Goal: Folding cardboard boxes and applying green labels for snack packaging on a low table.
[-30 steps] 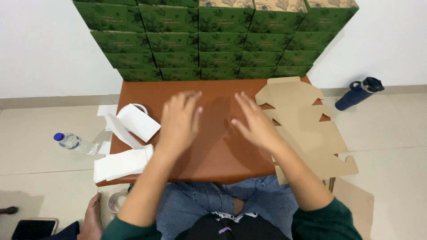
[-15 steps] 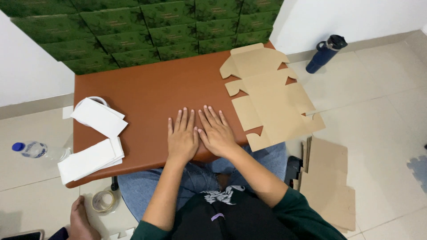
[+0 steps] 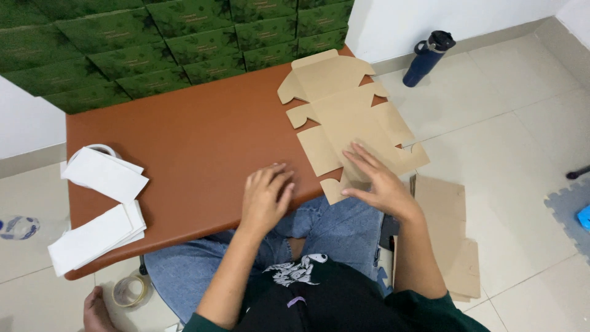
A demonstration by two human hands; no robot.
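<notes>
Since half a second earlier: hands parted, right hand (image 3: 376, 183) shifted out onto the flat cardboard blank (image 3: 347, 120), left hand (image 3: 265, 198) kept on the brown table (image 3: 178, 147) close to the near edge.

Head view: right fingers spread and pressed flat on the near corner of the blank, clamped on nothing. Left fingers loosely together, palm down on bare tabletop, gripping nothing. Blank unfolded across the table's right end, its near and right flaps jutting past the edge. More cardboard sheets (image 3: 448, 233) down on the floor tiles beside the knee. White paper stacks (image 3: 101, 203) at the table's left end, one over a tape roll. Green boxes (image 3: 172, 43) stacked along the far side. Dark blue bottle (image 3: 427, 58) on the floor, well apart.

Likely trouble: with only one corner pinned, overhanging flaps could tip or slide the blank off onto the floor; a hard pull could crease it.
</notes>
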